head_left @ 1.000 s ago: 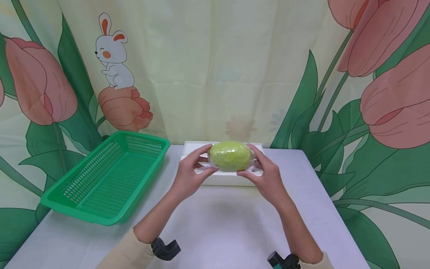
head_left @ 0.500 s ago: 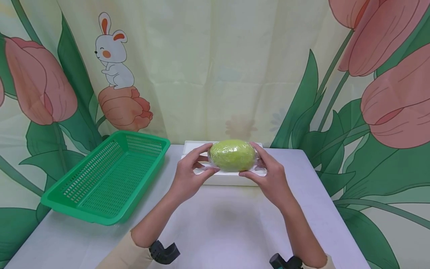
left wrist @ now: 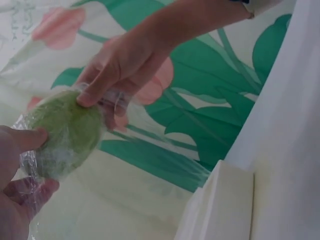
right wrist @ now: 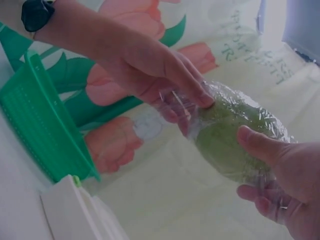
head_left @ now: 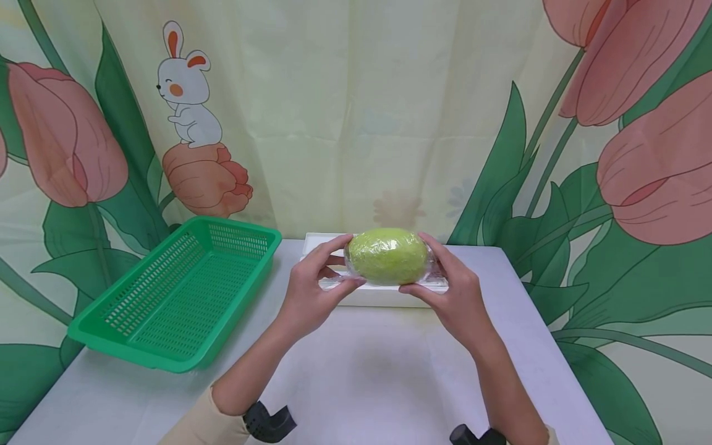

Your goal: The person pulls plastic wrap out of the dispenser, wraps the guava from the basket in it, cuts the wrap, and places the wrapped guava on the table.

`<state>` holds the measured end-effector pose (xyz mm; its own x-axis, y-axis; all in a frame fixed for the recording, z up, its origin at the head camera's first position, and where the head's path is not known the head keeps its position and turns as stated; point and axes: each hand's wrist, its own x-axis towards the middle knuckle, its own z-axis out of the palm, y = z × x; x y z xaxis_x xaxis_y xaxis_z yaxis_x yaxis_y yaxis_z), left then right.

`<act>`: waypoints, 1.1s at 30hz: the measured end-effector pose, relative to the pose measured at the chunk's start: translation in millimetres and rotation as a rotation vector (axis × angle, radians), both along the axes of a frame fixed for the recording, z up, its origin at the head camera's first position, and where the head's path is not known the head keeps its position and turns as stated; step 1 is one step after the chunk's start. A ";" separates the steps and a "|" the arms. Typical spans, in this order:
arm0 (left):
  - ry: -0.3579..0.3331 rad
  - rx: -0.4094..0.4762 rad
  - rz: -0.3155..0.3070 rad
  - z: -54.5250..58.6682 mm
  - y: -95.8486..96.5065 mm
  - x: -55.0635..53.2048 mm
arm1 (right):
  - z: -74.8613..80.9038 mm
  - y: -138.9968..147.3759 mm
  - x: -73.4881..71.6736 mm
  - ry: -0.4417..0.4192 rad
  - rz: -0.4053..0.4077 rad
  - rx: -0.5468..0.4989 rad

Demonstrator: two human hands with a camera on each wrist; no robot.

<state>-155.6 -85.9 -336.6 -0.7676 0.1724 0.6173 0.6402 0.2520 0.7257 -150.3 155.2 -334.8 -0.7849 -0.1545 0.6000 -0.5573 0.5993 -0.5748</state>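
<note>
A green oval fruit (head_left: 387, 256) in clear plastic film is held up above the table between both hands. My left hand (head_left: 313, 285) grips its left end, thumb below and fingers at the side and top. At the right end my right hand (head_left: 457, 296) holds it the same way. In the left wrist view the wrapped fruit (left wrist: 67, 132) shows loose film bunched at its ends. Both thumbs press on the near face of the fruit (right wrist: 227, 137) in the right wrist view. Behind the hands stands a white box (head_left: 384, 298), its top partly hidden by the fruit.
To the left, a green mesh plastic basket (head_left: 189, 364) sits on the white-covered table (head_left: 378, 383). A curtain (head_left: 345, 123) printed with tulips and a rabbit hangs behind the table.
The wrapped fruit has risen slightly and looks a little larger. My right hand has shifted a bit to the right with it. Basket and box stay put.
</note>
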 end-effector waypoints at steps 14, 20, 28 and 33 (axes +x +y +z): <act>0.034 -0.015 0.007 8.6 1.1 7.9 | 7.7 2.0 6.5 0.027 0.008 -0.011; 0.047 -0.034 0.026 13.1 1.1 11.9 | 11.5 2.5 10.8 0.048 0.004 0.004; 0.060 -0.030 0.027 18.6 1.1 17.9 | 17.2 3.2 17.3 0.079 -0.008 0.013; 0.080 -0.030 0.017 21.2 0.4 19.7 | 19.7 4.2 19.2 0.095 0.011 -0.003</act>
<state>-135.9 -85.5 -315.5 -0.7188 0.1788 0.6718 0.6915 0.2840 0.6642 -131.0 159.4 -315.1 -0.7226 -0.1610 0.6723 -0.6162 0.5909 -0.5207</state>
